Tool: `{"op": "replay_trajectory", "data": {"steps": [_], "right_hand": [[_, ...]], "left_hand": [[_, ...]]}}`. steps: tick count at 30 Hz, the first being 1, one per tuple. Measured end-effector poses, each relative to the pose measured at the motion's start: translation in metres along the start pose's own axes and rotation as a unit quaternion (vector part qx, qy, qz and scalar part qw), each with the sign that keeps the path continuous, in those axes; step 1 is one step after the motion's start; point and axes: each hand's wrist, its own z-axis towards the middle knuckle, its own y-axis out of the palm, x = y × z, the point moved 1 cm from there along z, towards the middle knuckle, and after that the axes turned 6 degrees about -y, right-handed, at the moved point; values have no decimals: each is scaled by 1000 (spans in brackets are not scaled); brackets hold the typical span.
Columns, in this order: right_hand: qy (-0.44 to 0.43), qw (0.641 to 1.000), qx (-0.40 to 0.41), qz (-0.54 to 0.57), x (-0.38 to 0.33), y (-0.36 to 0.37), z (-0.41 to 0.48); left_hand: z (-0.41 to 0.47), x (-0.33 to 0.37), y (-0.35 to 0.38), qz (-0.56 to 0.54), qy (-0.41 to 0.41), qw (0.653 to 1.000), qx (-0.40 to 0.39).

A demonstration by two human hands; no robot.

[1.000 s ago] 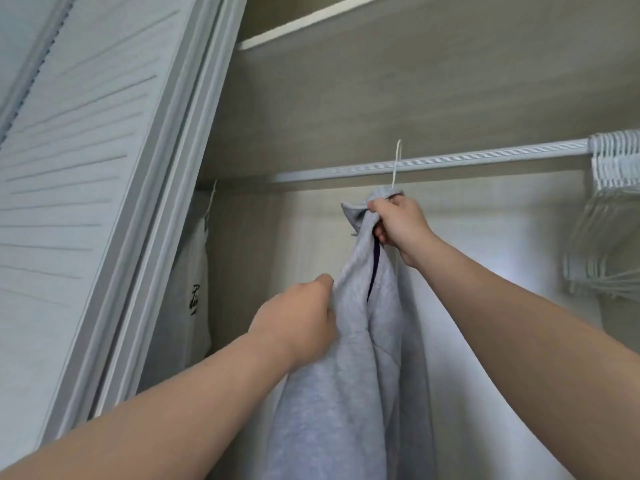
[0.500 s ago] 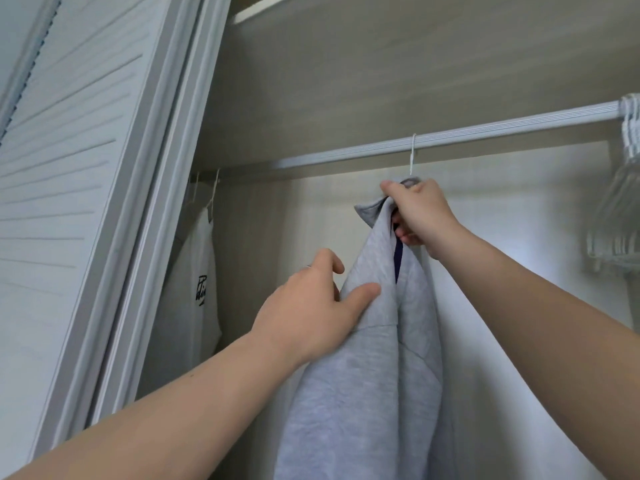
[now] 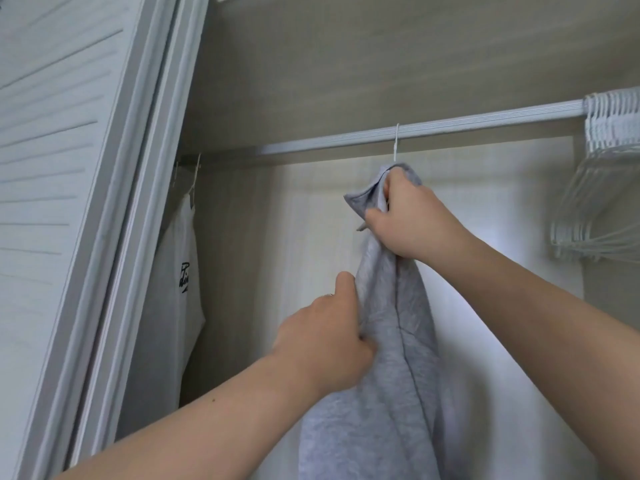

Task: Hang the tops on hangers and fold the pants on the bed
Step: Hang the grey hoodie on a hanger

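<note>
Inside an open wardrobe, beside a white louvred door (image 3: 52,168): shows a grey top (image 3: 381,393) hanging from a thin white hanger hook (image 3: 396,143) already over the white rail (image 3: 450,128), under a pale shelf (image 3: 381,64). Shows the right grip (image 3: 412,220) clamped on the bunched collar just beneath the hook, with fingers curled round the cloth, and the left grip (image 3: 325,344) lower down, pinching a fold of the same grey cloth near the shoulder. Leaves the hanger's arms hidden inside the fabric, so impossible to tell the fit of the shoulders on them. Further left along the rail, shows a white top with black lettering (image 3: 176,306) hung and hanging free, touched by neither grip; at the far right, a bunch of bare white hangers (image 3: 602,202) packed together on the rail. Judged from this: one top finished, a second hooked up and apparently being tugged straight, with only the settling of the cloth and the release of both grips left to complete it. Gives no sight of the bed or of any pants, so leaves the folding half of the job unaccounted for; likewise no telling the number of tops yet to hang.
</note>
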Motion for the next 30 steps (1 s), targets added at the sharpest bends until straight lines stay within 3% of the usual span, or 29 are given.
{"op": "replay_trajectory", "data": {"steps": [17,30], "right_hand": [[2,971,19,240,0,73,32],[-25,950,-19,312,-59,207,104]], "left_hand": [[10,-53,-16,117,-50,992,17],[34,-132,-28,255,-206,945,-16]]}}
